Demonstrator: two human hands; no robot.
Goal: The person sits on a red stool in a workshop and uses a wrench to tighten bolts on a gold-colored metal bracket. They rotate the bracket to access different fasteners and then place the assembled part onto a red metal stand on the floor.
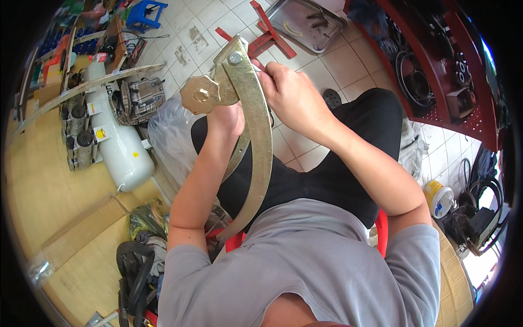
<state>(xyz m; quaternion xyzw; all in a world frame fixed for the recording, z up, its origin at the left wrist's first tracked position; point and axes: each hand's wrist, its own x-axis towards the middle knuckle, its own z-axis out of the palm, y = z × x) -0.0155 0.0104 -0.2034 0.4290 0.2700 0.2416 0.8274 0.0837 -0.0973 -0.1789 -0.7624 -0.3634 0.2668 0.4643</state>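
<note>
A tall, brass-coloured metal bracket (260, 131) with two long curved arms stands up in front of me. A bolt (235, 58) passes through its upper end, and a round, wavy-edged metal knob (200, 94) sticks out on its left. My left hand (226, 117) grips the bracket from below the knob; its fingers are mostly hidden behind the metal. My right hand (294, 91) is closed at the right side of the bracket's upper end, thumb and fingers pressed together. Whatever lies between those fingers is hidden.
Beyond the bracket, a red metal stand (268, 37) and a metal tray (327, 32) holding parts rest on the tiled floor. At left are a white cylindrical tank (124, 155), a plaid bag (143, 99) and a blue stool (146, 14). Red shelving (436, 92) with cables stands at right, near a white bucket (439, 199).
</note>
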